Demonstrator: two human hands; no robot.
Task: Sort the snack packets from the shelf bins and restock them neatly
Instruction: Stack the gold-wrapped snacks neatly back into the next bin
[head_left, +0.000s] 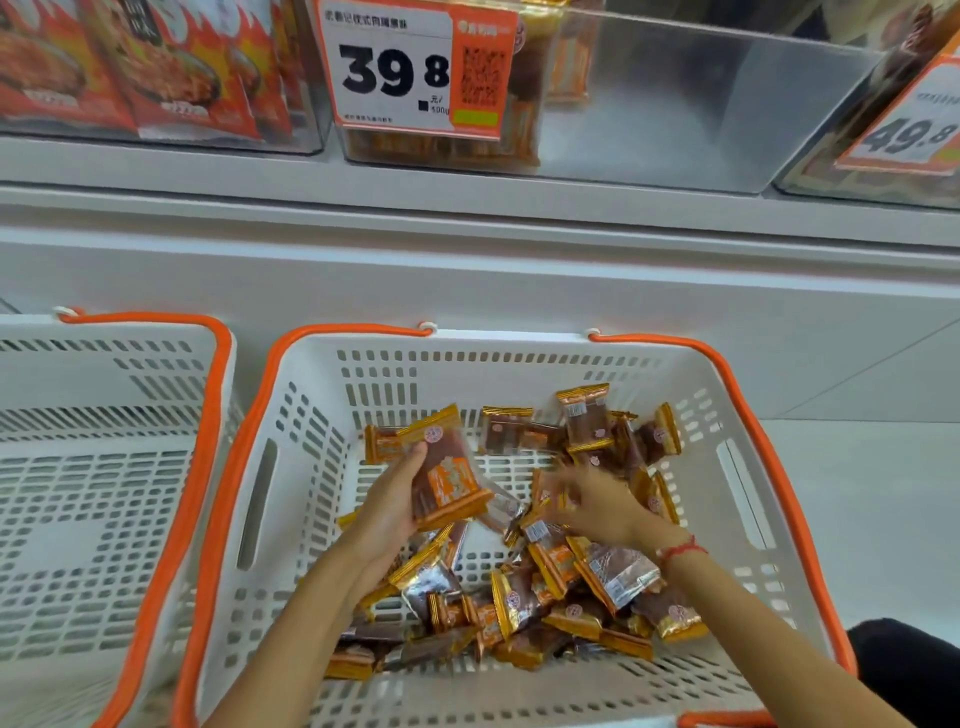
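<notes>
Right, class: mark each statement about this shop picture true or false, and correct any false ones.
1. The left hand holds a stack of snack packets. True.
2. The loose packets lie in a blue basket. False: the basket is white with orange handles.
3. The middle price tag reads 39.8. True.
4. The second basket, on the left, is full of packets. False: no packets show in it.
5. The right hand wears a glove. False: it is bare, with a red wrist string.

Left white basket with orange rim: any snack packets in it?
No, the left white basket shows only bare slotted floor; the packets lie in the middle basket.
</notes>
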